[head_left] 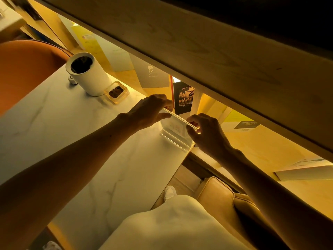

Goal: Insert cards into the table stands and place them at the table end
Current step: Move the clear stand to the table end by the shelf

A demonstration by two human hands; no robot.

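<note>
Two hands pinch the top edge of a clear table stand (175,131) at the far end of a marble table (75,141): left hand (149,110) on one corner, right hand (207,132) on the other, fingers curled. Its card (173,126) shows faintly, print unreadable in dim amber light.

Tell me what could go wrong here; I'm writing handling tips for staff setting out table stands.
1. The stand sits at the table corner, its base near the edge beside the right hand; a nudge might tip it off.
2. Both hands, left too, pinch only its thin top edge, so the fingers could slip or smudge the acrylic.
3. The card inside looks faint in this dim light; a crooked fit may go unnoticed.
</note>
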